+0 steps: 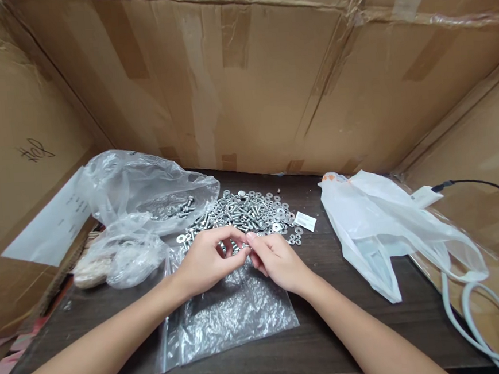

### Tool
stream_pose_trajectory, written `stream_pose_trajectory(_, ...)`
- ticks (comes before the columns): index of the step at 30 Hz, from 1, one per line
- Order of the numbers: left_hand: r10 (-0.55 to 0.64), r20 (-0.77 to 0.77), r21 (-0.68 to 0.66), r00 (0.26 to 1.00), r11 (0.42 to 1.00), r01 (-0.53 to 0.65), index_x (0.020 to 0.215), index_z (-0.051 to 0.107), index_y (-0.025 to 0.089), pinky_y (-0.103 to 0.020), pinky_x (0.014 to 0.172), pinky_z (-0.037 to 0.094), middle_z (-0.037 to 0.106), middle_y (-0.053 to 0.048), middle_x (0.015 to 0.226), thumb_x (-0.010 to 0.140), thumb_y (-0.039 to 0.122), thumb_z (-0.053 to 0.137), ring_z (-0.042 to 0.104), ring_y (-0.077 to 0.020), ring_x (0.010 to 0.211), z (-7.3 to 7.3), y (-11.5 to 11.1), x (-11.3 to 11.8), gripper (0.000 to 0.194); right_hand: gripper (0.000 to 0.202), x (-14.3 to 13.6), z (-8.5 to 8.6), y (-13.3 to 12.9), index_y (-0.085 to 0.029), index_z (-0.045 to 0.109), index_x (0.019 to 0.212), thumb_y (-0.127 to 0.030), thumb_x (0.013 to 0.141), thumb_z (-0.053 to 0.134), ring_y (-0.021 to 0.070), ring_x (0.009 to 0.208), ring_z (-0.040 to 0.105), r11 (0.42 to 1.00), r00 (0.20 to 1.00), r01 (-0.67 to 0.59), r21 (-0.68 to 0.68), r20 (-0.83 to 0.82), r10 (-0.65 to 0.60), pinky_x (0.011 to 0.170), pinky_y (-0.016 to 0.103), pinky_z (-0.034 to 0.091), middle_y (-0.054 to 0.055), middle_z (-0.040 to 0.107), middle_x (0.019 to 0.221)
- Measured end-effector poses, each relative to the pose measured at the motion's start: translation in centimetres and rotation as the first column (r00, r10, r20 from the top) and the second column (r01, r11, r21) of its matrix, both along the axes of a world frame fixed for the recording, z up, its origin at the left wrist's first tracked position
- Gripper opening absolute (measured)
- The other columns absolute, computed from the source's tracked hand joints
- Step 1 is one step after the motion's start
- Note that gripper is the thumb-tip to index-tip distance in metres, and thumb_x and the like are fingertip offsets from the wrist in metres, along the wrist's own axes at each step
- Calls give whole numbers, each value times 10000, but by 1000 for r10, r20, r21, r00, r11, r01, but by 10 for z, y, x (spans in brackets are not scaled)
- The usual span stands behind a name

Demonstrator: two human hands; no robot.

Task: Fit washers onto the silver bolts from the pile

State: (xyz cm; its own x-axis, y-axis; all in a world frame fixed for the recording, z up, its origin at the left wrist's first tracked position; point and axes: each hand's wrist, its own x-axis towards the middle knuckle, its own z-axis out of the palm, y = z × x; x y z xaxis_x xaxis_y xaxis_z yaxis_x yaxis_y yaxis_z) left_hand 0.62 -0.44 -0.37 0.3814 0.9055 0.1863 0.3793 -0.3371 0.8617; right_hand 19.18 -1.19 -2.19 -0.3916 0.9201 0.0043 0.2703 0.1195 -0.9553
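Observation:
My left hand (209, 256) and my right hand (276, 260) meet fingertip to fingertip over the front of a pile of bolts (238, 211). Each one pinches with thumb and fingers. A small metal piece seems to sit between the fingertips, but it is mostly hidden and I cannot name it. Flat washers (280, 213) lie mixed in along the right side of the pile. Beneath both hands a clear zip bag (238, 320) lies flat on the dark table (325, 331).
At the left stand a large clear plastic bag (145, 183) with bolts inside and a smaller wrapped bundle (129, 260). A small white label (305, 222) lies right of the pile. Further right are a white plastic bag (364, 218) and cables (479, 307). Cardboard walls (224, 85) enclose the table.

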Motion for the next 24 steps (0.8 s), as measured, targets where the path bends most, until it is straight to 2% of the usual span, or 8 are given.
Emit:
stream_pose_trajectory(5, -67, 78, -130, 995, 988, 77, 842, 726, 166, -213, 572, 412, 672, 7, 734, 806, 224, 641, 503, -102, 605, 1, 6, -2, 109, 281, 0, 6, -2, -185, 560, 819, -414, 977, 521, 127, 584, 461, 975, 999, 53, 215, -14, -51, 554, 243, 342, -15, 531, 668)
stream_pose_trajectory(7, -81, 75, -116, 994, 989, 89, 843, 722, 163, -216, 565, 406, 660, 7, 719, 807, 219, 634, 497, -101, 592, -1, 5, -2, 110, 241, 0, 7, -3, -191, 543, 835, -395, 963, 542, 126, 590, 451, 969, 999, 49, 243, -18, -46, 553, 240, 339, -21, 518, 678)
stream_pose_trajectory(11, -44, -24, 225, 999, 973, 48, 880, 724, 160, -234, 583, 396, 611, 17, 671, 817, 208, 645, 496, -103, 573, -5, -1, -1, 112, 516, 0, 2, -2, -192, 434, 598, -446, 1042, 366, 117, 519, 377, 973, 997, 36, 227, 54, -50, 528, 269, 271, -25, 402, 545)
stream_pose_trajectory(13, -47, -42, 301, 998, 952, 58, 879, 723, 155, -237, 589, 398, 591, 20, 658, 823, 217, 651, 498, -102, 568, -6, -3, -1, 110, 596, 0, 1, -2, -196, 384, 536, -468, 1059, 299, 112, 481, 347, 979, 995, 45, 200, 79, -62, 511, 281, 242, -25, 356, 498)
stream_pose_trajectory(16, -48, 12, 77, 999, 996, 47, 863, 714, 157, -213, 537, 380, 556, 36, 619, 826, 231, 646, 466, -92, 536, -3, -1, -1, 108, 480, 1, 4, -4, -183, 484, 642, -414, 1049, 371, 124, 552, 438, 953, 994, 52, 299, 77, -78, 556, 266, 305, -10, 481, 590)
stream_pose_trajectory(18, -100, 56, -98, 993, 990, 105, 848, 712, 157, -201, 506, 359, 535, 42, 603, 826, 258, 649, 435, -89, 524, -1, 1, -1, 122, 303, 3, 7, -5, -182, 541, 780, -354, 1014, 454, 131, 612, 486, 923, 997, 41, 382, 48, -64, 593, 254, 347, -3, 551, 690)
stream_pose_trajectory(20, -145, 69, -146, 987, 977, 154, 843, 711, 157, -202, 499, 352, 521, 46, 591, 825, 271, 649, 418, -88, 516, -1, 1, -2, 131, 246, 3, 8, -5, -183, 536, 789, -324, 986, 491, 124, 590, 477, 911, 998, 31, 412, 32, -48, 578, 246, 345, -12, 542, 678)
stream_pose_trajectory(24, -87, -22, 137, 996, 987, 89, 870, 714, 158, -226, 560, 386, 574, 33, 629, 806, 216, 652, 470, -92, 533, -5, -4, 0, 107, 439, 2, 4, -4, -185, 477, 621, -341, 1024, 399, 113, 506, 430, 925, 992, 44, 377, 92, -85, 547, 262, 293, -25, 441, 540)
